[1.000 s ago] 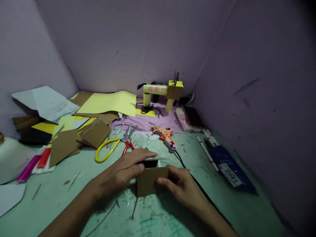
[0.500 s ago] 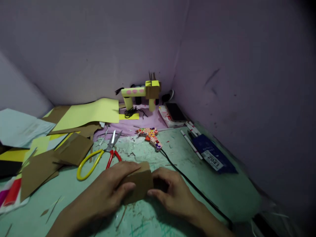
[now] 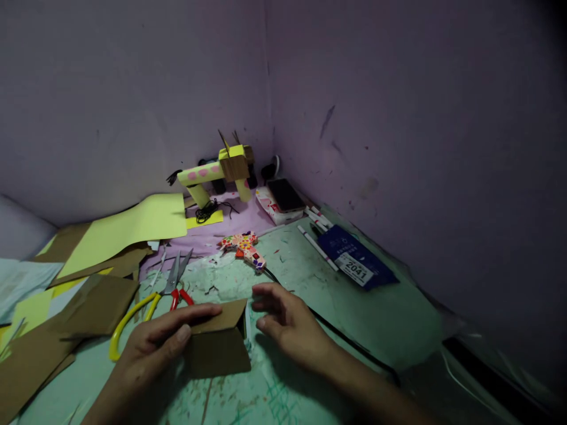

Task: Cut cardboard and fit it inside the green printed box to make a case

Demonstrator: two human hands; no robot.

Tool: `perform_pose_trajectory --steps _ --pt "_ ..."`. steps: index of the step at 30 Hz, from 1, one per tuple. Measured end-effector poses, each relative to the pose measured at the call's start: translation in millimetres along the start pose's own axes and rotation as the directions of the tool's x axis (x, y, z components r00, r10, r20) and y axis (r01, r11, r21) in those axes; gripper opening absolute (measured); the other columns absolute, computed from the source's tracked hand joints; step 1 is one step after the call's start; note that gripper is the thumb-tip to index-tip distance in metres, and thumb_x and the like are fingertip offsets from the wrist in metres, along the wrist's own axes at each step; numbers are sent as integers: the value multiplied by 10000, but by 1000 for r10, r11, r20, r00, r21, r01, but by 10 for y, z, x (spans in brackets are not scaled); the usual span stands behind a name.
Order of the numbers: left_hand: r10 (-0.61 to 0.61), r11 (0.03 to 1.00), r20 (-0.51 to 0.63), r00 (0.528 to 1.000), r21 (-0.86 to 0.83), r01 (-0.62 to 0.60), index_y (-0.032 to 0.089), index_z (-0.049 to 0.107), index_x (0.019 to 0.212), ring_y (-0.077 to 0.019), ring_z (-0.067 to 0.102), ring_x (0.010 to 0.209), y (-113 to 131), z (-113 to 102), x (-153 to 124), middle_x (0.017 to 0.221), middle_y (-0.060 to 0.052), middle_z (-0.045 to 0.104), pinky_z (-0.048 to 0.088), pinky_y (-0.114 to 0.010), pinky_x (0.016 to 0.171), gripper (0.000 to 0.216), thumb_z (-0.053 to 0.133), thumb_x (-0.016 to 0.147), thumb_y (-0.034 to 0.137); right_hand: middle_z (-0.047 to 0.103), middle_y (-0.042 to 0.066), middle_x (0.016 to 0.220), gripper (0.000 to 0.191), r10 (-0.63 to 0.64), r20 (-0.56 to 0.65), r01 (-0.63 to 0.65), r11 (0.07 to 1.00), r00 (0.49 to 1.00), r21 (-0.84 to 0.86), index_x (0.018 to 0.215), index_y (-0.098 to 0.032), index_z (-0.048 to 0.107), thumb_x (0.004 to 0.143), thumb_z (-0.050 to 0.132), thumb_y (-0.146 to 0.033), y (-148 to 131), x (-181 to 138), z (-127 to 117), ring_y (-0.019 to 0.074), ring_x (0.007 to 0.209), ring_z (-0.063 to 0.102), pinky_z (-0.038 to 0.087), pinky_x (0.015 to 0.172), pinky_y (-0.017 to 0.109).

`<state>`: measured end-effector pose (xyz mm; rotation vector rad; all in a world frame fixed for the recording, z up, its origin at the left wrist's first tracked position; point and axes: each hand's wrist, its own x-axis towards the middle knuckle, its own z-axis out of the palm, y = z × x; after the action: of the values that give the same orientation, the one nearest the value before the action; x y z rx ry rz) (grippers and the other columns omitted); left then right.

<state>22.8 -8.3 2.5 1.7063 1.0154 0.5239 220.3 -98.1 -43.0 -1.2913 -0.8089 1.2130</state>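
My left hand grips a small folded brown cardboard piece on the green mat, thumb on its front face and forefinger along its top fold. My right hand hovers just right of the cardboard, fingers loosely spread, holding nothing. Scissors with yellow and red handles lie just behind my left hand. A colourful patterned glue gun lies beyond my right hand, its black cord running past my right wrist.
Brown cardboard sheets and yellow paper pile up at the left. A yellow paper-tube figure stands in the corner, a phone on a box beside it. A blue packet and pens lie by the right wall.
My right hand has let go of the cardboard and moved slightly right, opening. My left hand keeps the piece. The view has swung to the right.
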Motion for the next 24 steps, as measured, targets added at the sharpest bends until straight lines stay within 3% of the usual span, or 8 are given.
perform_pose_trajectory --steps 6,10,13,16,18,21,24 --pt "-39 905 -176 984 -423 -40 256 753 826 -296 592 1068 84 109 -94 977 -44 738 466 -364 934 225 740 658 405 613 99 1116 419 35 66 -52 959 997 279 1026 -196 581 636 735 -203 -77 15 31 234 1050 584 456 879 378" --pt "-67 804 -250 966 -587 -96 235 741 805 -270 587 1091 45 173 -58 956 -30 739 484 -326 922 168 763 644 277 668 61 921 413 113 167 -180 863 979 473 1039 -192 607 706 711 -412 -92 22 139 214 831 653 494 721 346" --pt "-75 754 -228 971 -650 -95 225 729 818 -261 596 1084 17 214 -7 1025 -35 723 501 -311 893 175 760 646 230 668 50 866 465 154 140 -205 835 978 510 1053 -185 594 680 721 -431 -56 60 181 207 766 654 487 707 345" --pt "-9 749 -189 982 -652 -119 201 695 969 -285 580 1111 -9 216 41 1155 -90 669 478 -337 926 355 768 632 287 656 54 964 519 153 36 -155 909 988 388 1036 -206 587 562 781 -293 -25 88 142 207 820 641 472 739 341" --pt "34 772 -203 979 -617 -154 182 655 1038 -289 568 1129 -31 200 83 1174 -119 653 445 -347 966 455 780 618 302 651 57 1018 541 118 53 -129 941 992 312 1027 -214 582 514 745 -157 -32 74 102 210 877 636 465 757 331" --pt "12 854 -295 955 -494 -163 167 608 1065 -255 603 1074 -62 171 168 1154 -118 654 459 -347 943 456 745 670 352 673 43 948 558 130 122 -158 954 984 256 1020 -212 567 489 656 -67 -78 29 72 205 823 653 470 707 314" --pt "-26 945 -416 909 -307 -113 148 578 1090 -211 651 903 -76 129 253 1036 -91 676 518 -334 814 443 654 743 413 686 32 873 564 162 135 -192 951 977 242 1027 -204 558 485 628 -65 -114 5 75 198 726 660 468 635 298"
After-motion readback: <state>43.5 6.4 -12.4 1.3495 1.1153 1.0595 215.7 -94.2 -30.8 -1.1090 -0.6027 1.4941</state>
